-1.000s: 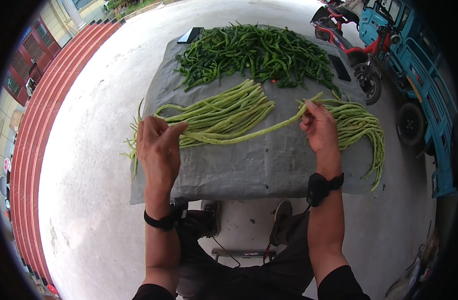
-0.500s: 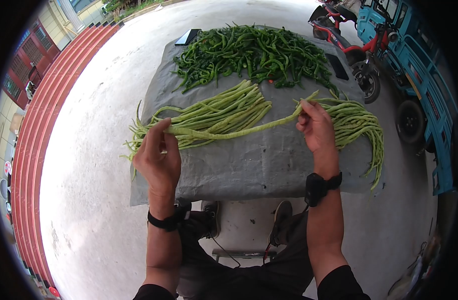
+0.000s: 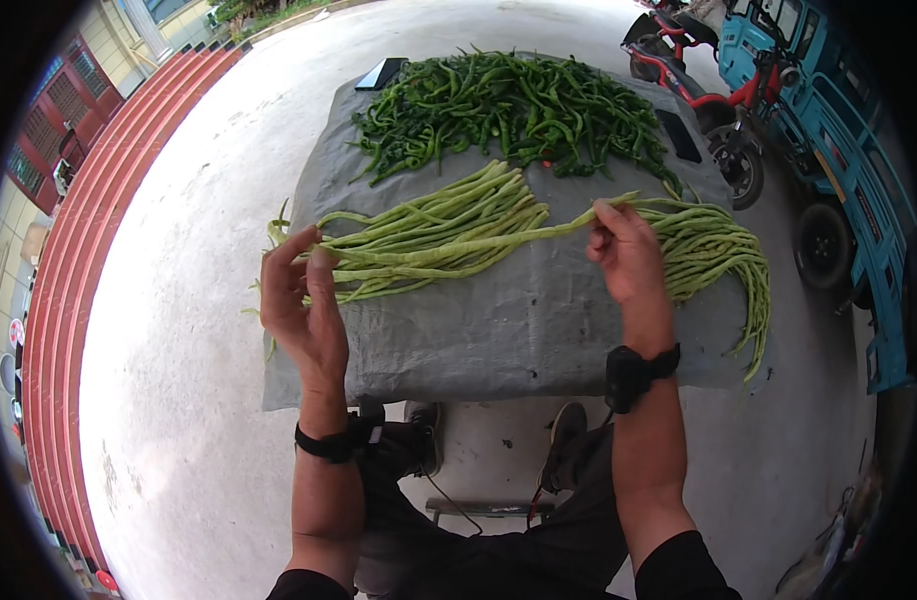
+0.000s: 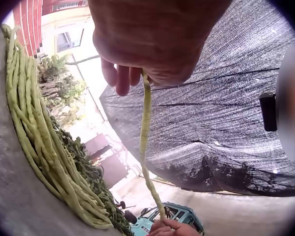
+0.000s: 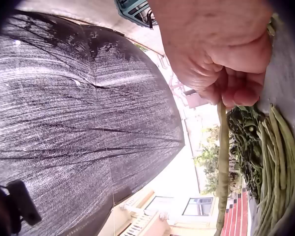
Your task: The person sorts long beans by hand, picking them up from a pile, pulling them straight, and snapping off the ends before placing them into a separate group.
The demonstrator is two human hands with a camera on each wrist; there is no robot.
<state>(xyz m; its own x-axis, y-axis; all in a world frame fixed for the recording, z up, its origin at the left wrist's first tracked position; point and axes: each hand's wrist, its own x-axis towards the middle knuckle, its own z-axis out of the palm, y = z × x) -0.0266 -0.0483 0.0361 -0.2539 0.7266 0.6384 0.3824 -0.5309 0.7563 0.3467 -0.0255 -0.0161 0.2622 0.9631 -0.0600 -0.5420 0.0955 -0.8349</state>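
Observation:
A single long bean [image 3: 564, 231] stretches nearly straight between the two hands above the cloth. My left hand [image 3: 309, 310] pinches it near its left end between thumb and fingers. My right hand [image 3: 631, 255] pinches the other end, with a short tip sticking out past the fingers. In the left wrist view the long bean [image 4: 145, 123] runs from the left hand to the right one. Behind it lies a bunch of long beans [image 3: 449, 210], partly covered by the left hand. A second bunch [image 3: 714, 245] lies beside the right hand, its ends drooping toward the near side.
A heap of green peppers [image 3: 509, 105] covers the far part of the grey cloth [image 3: 459, 345]. A dark phone [image 3: 679, 136] lies right of the heap, another flat device [image 3: 382, 74] left. Red steps [image 3: 109, 250] rise at the left; a blue three-wheeled vehicle [image 3: 849, 180] stands right.
My left hand has shifted a little left and its fingers have opened out somewhat. The long bean sagged between the hands before and is now straighter and higher. The right hand has moved slightly left.

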